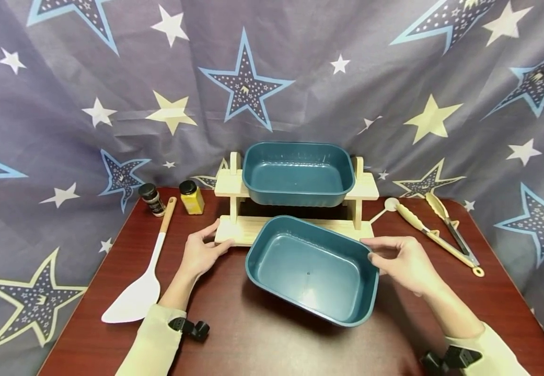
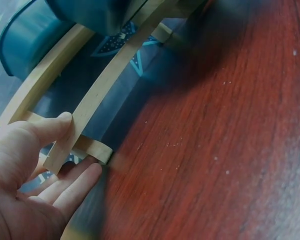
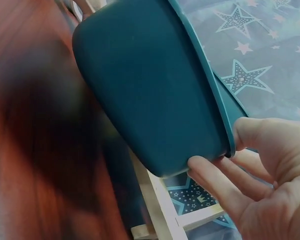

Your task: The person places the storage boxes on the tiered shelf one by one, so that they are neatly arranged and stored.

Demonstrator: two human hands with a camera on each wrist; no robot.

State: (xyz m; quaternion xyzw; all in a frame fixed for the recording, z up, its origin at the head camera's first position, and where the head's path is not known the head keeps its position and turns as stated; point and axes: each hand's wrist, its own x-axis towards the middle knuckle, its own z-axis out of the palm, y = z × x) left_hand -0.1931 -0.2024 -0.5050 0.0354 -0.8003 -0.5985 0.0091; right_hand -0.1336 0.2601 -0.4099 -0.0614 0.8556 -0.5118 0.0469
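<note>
A two-tier light wood rack [image 1: 227, 184] stands at the back of the table. My left hand [image 1: 201, 253] grips the left end of its lower shelf; in the left wrist view the thumb [image 2: 57, 125] lies on the front slat with fingers below. One teal rectangular bin [image 1: 298, 196] sits on the upper tier. A second teal bin [image 1: 309, 271] hangs tilted in front of the lower shelf, its right end held by my right hand [image 1: 405, 261]. In the right wrist view the thumb is at this bin's rim and the fingers [image 3: 215, 182] support its underside.
On the left lie a white spatula [image 1: 140, 292] with a wooden handle, a black-capped spice jar [image 1: 152, 200] and a yellow bottle [image 1: 192, 198]. Tongs [image 1: 441, 240] and a small pale spoon [image 1: 390, 204] lie on the right. A star-patterned curtain [image 1: 300, 104] hangs behind the table.
</note>
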